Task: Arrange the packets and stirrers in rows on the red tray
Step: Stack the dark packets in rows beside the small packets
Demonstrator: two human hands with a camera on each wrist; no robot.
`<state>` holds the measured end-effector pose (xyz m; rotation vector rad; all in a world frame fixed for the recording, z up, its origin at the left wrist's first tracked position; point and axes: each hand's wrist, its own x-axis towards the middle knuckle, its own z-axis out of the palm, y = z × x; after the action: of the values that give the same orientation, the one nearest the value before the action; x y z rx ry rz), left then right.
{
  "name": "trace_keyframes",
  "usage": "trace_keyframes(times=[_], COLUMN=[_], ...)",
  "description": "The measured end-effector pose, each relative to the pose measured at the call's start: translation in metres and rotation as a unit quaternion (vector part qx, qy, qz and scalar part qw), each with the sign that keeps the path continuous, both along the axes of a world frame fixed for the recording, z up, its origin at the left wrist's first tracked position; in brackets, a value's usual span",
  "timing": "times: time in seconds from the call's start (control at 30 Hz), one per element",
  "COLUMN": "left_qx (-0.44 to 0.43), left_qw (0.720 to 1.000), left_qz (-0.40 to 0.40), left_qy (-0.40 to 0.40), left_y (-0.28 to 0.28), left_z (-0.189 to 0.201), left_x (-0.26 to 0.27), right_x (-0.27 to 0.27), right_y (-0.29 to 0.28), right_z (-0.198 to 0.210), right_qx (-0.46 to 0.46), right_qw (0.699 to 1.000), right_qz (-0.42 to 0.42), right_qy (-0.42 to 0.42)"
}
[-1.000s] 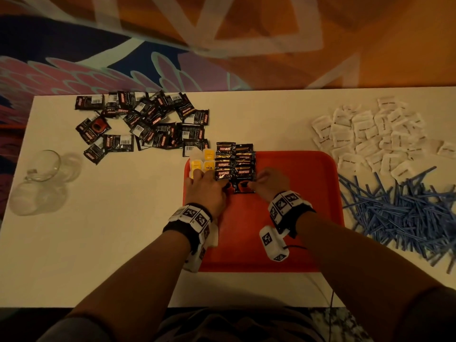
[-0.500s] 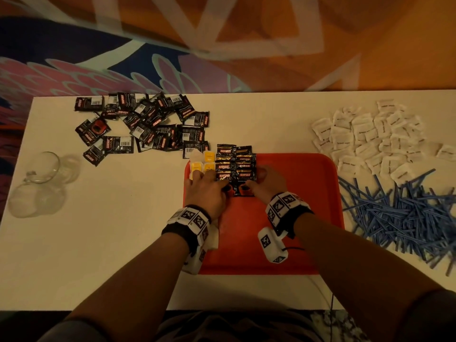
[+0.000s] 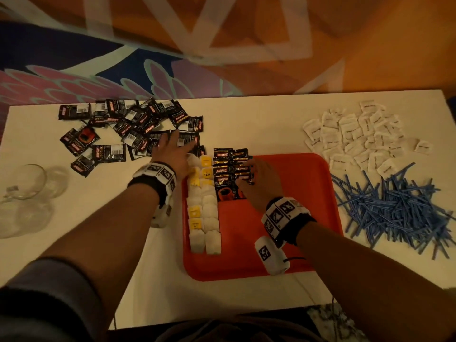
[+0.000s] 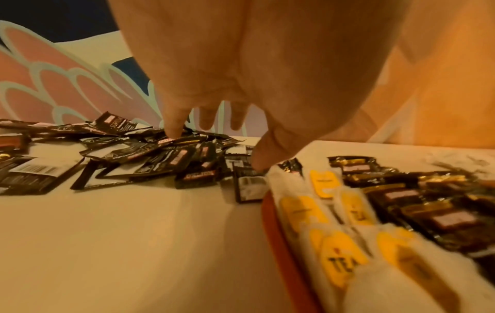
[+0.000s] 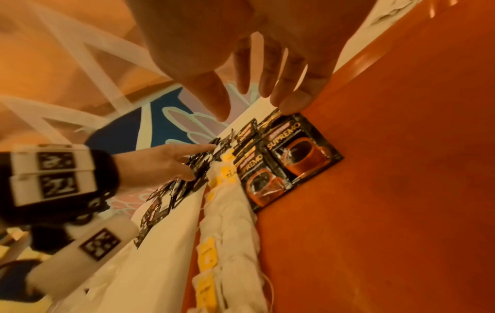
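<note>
Since the earlier frame our left hand (image 3: 172, 151) has left the red tray (image 3: 283, 243) for the loose coffee sachets (image 3: 118, 124) at upper left, fingers (image 4: 171, 127) spread and holding nothing. Our right hand (image 3: 259, 186) lies flat, fingers straight, on the tray's sachet rows (image 3: 232, 171) beside the tea bags (image 3: 203, 208). Blue stirrers (image 3: 394, 208) lie on the table (image 3: 246, 124) at right.

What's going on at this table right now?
A person is sorting drink supplies onto a red tray. Tea bags and black coffee sachets already sit in rows there. The left hand reaches with spread fingers into the loose coffee sachet pile, while the right hand touches the arranged sachets. White sugar packets and blue stirrers wait untouched.
</note>
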<state>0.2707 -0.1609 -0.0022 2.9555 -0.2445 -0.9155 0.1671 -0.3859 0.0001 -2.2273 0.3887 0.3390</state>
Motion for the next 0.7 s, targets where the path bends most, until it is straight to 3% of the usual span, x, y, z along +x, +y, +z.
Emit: trace_keyframes(times=[0.17,0.33,0.53,0.63,0.7], left_qx=[0.0,0.012,-0.015,-0.096,-0.155], left_qw=[0.996,0.997,0.999,0.992,0.959], left_qz=[-0.016,-0.075,-0.037,0.038,0.154], left_qy=[0.093,0.013,0.033,-0.076,-0.181], left_y=[0.042,0.086,0.136,0.149,0.162], left_z=[-0.045,-0.055,-0.06,-0.035,-0.023], left_x=[-0.005,-0.064,-0.144,-0.166,-0.164], right_x=[-0.011,-0.007,0.005,0.011,0.012], right_y=[0.031,0.078,0.155,0.186,0.202], right_z=[0.008,0.01,0.002,-0.009,-0.016], right_qx=[-0.006,0.018,0.007,-0.06,-0.119], right_qw=[0.999,0.996,0.978,0.95,0.926], right_qz=[0.046,0.089,0.2,0.295,0.342], right_qy=[-0.001,0.012,0.064,0.086,0.101])
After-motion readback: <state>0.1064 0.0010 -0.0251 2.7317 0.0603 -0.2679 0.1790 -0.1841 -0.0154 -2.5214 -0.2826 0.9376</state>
